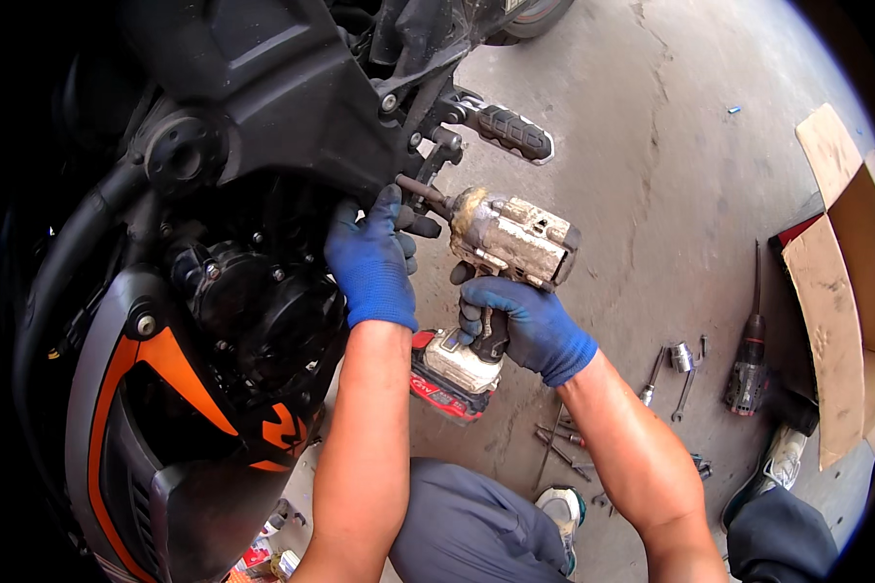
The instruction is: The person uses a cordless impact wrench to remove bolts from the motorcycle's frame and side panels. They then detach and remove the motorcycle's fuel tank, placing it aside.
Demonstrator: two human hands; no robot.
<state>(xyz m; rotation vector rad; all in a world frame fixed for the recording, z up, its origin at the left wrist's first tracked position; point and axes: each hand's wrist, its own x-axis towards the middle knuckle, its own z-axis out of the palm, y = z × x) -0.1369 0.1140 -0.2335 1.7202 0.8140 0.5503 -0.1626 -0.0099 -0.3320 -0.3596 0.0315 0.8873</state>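
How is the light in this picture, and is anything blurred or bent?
Head view: daylight is bright on the concrete floor, while the engine lies in deep shadow; the worn impact wrench shows glare; the corners are black and edges bend from the fisheye lens; both hands look sharp.

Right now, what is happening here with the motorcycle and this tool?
A person in blue gloves crouches beside a black and orange motorcycle on a concrete floor. The right hand grips the handle of a worn cordless impact wrench, whose bit points left at a fastener just below the footpeg. The left hand rests on the bike's side next to the bit, steadying that spot. Loose wrenches and a screwdriver lie on the floor to the right, near a cardboard box.
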